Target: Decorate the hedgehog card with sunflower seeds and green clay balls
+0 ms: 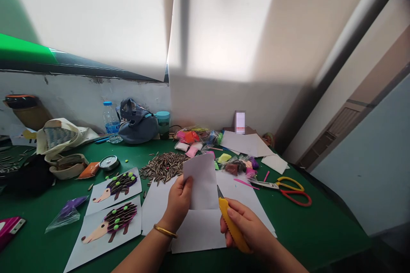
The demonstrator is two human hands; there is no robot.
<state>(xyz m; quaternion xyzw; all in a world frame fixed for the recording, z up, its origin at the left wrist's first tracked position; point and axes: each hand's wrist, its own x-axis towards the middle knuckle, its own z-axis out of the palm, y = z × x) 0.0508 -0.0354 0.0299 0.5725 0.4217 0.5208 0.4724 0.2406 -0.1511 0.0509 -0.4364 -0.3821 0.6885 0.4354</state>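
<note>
Left hand: grasping a raised white paper sheet between thumb and fingers; gold bangle on the wrist.
Right hand: clenched around a yellow utility knife, its blade just beside the sheet's right edge.
Below the sheet: folded white paper on a green table.
Left of the sheet: striped sunflower seeds in a heap; two hedgehog seed collages.
Right of the sheet: modelling clay packets; red-and-yellow scissors.
</note>
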